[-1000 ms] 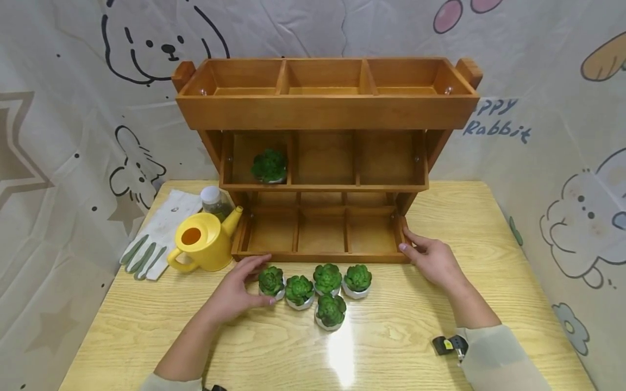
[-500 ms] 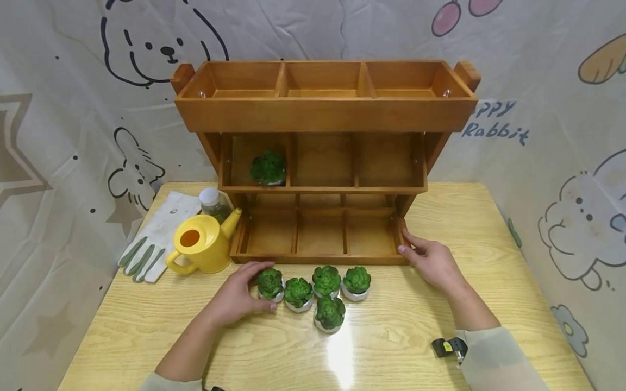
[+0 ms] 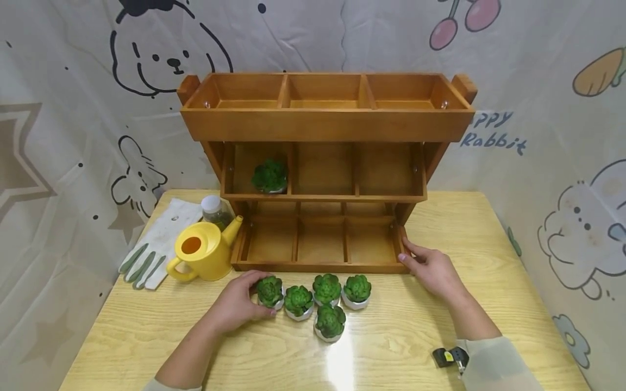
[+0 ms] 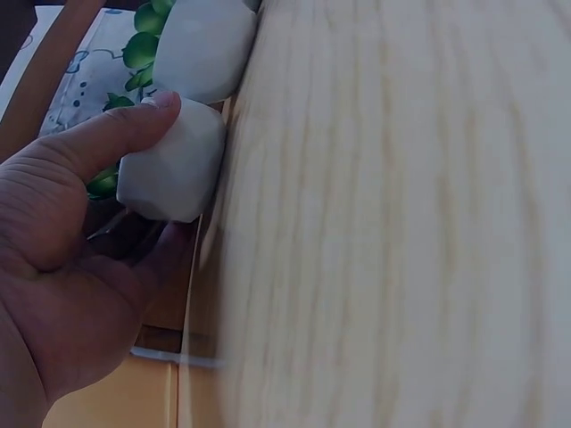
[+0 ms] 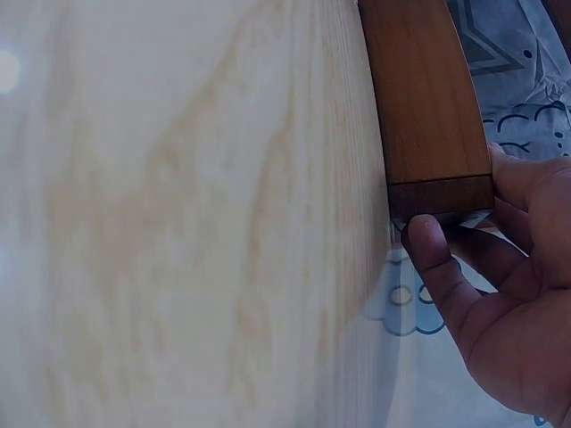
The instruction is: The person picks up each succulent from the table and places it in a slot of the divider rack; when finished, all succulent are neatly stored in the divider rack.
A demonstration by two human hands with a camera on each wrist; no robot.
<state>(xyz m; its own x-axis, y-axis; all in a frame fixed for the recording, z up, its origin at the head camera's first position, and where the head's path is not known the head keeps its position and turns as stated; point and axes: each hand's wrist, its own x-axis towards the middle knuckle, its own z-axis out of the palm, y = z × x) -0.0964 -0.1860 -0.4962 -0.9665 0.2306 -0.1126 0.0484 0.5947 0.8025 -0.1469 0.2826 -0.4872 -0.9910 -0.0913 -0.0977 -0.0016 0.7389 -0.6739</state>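
My left hand (image 3: pixel 239 300) has its thumb and fingers round the white pot of the leftmost artificial succulent (image 3: pixel 270 291), which stands on the table. In the left wrist view the thumb lies against that white pot (image 4: pixel 174 165). Several more potted succulents stand just to its right, among them a front one (image 3: pixel 330 321) and a rightmost one (image 3: pixel 357 289). A three-tier wooden plant shelf (image 3: pixel 327 126) rises behind them. Its lower right corner is held by my right hand (image 3: pixel 432 269), the thumb at the front edge (image 5: pixel 442 196) and the other fingers partly hidden behind.
One potted succulent (image 3: pixel 270 176) sits in the middle tier's left compartment. Left of the shelf are a yellow watering can (image 3: pixel 207 252), a white-capped jar (image 3: pixel 215 210) and a pair of white-and-green gloves (image 3: pixel 161 239). A printed cloth (image 3: pixel 313 38) hangs behind and at both sides.
My left hand has closed in round the leftmost succulent's pot. The right hand stays at the shelf corner. The head view has tilted up, so everything sits slightly lower.
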